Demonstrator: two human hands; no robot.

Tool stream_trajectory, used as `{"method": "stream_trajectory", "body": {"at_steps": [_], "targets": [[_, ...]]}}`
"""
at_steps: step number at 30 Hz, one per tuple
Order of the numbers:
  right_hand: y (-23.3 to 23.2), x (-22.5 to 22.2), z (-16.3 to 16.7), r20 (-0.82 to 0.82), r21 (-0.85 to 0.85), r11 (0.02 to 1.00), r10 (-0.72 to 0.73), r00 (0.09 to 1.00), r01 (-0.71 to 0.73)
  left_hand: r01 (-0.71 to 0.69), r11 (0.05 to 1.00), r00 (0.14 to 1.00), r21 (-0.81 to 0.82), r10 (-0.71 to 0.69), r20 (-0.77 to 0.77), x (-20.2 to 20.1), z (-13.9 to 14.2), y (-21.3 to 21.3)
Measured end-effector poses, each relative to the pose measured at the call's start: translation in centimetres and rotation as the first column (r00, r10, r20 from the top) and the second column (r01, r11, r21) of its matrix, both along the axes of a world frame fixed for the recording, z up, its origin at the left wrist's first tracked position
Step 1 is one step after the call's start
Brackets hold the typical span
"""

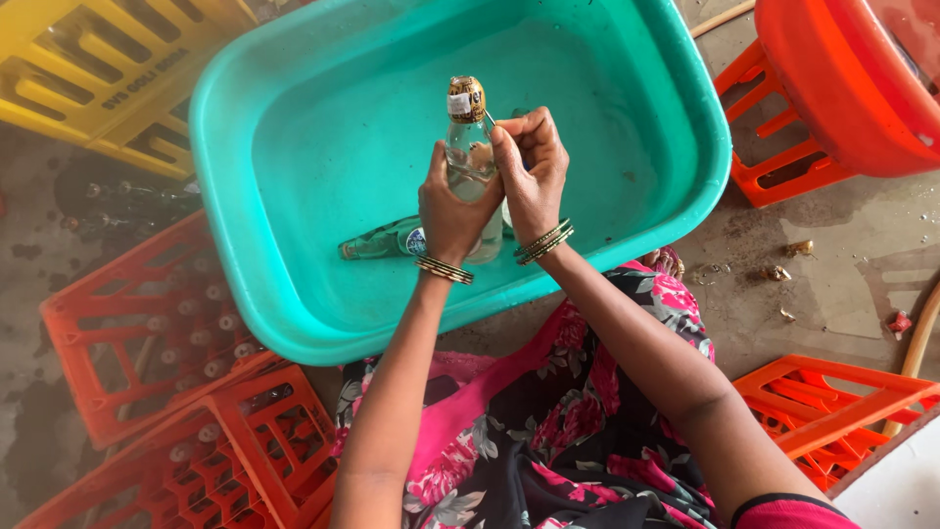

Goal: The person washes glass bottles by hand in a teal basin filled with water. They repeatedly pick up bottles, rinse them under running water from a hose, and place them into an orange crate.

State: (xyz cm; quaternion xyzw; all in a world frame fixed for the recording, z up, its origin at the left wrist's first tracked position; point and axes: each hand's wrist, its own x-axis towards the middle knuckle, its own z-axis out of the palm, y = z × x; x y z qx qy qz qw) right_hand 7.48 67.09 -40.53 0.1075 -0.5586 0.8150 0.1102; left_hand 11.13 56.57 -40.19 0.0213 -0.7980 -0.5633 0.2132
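My left hand (452,204) grips a clear glass bottle (468,147) around its body and holds it upright over the teal plastic tub (294,147). The bottle has a gold foil label round its neck. My right hand (530,168) pinches a small thin tool against the bottle's shoulder, just below the foil; the tool is mostly hidden by my fingers. Bangles circle both wrists. A second bottle, green (384,241), lies on its side in shallow water at the tub's bottom, just left of my left wrist.
Orange crates (147,333) holding several upright bottles sit at the lower left. A yellow crate (98,69) is at the top left, an orange tub (842,88) and crate at the top right, another orange crate (832,411) at the lower right. The concrete floor is wet.
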Motion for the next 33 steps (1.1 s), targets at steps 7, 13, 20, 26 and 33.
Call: {"method": "stream_trajectory", "body": {"at_steps": [7,13,20,26,33], "targets": [[1.3,0.4,1.0,0.027,-0.001,0.997,0.074,0.997,-0.074,0.073,0.995,0.997,-0.074,-0.075,-0.022,-0.2,-0.1,-0.7],[2.2,-0.4,1.5,-0.006,0.07,0.994,0.084,0.996,-0.083,0.046,0.989,0.998,-0.14,-0.04,0.042,-0.1,-0.1,0.1],[2.0,0.6,1.7,0.018,0.073,0.982,0.176,0.984,-0.177,0.128,0.992,0.992,-0.001,-0.128,-0.015,-0.3,-0.1,-1.2],[2.0,0.5,1.6,0.054,-0.142,0.965,0.228,0.972,-0.219,0.136,0.99,0.989,-0.026,-0.138,-0.052,-0.5,-0.1,-1.2],[1.7,0.6,1.3,0.065,-0.113,0.981,0.164,0.984,-0.156,0.031,0.992,0.999,-0.125,-0.026,0.042,-0.3,0.3,-0.4]]}}
